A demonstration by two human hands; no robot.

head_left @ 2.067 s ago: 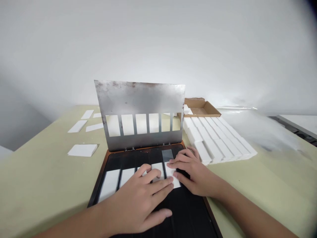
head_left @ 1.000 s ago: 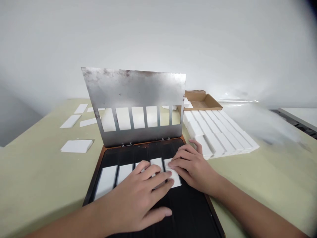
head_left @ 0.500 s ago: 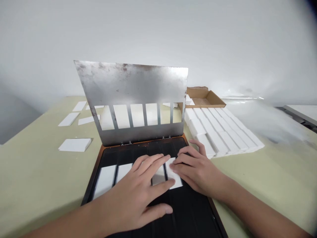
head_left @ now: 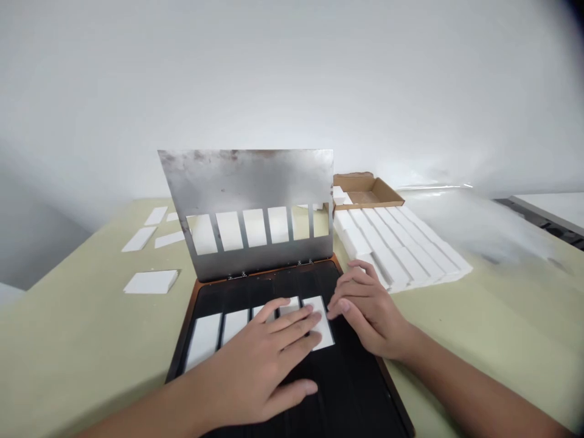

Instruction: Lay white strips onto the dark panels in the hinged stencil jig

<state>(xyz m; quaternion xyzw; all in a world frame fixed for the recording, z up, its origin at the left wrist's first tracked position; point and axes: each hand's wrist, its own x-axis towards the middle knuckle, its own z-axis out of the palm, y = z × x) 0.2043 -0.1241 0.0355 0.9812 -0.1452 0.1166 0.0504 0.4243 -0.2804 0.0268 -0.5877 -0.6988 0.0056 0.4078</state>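
Observation:
My left hand [head_left: 274, 368] lies flat with spread fingers across a row of white cards on a black tray-like base [head_left: 351, 389]. Its fingertips rest on the rightmost visible card [head_left: 325, 328]. Just right of that card is my right hand [head_left: 374, 316], its fingers loosely bent and the thumb apart, with nothing visible in it. What lies beneath its palm is hidden. Left of my left hand, another white card [head_left: 203, 337] sits in the row. Behind, a hinged metal plate [head_left: 260, 182] with several rectangular windows stands raised.
Several rows of stacked white cards [head_left: 410, 255] lie to the right, with an open cardboard box [head_left: 378, 188] behind them. On the left are a small card stack [head_left: 150, 281] and loose cards [head_left: 138, 239]. Clear plastic film [head_left: 479, 225] spreads at the far right.
My right fingers have drawn back rightward off the rightmost card. My left fingertips have come down onto it. The whole view has shifted slightly.

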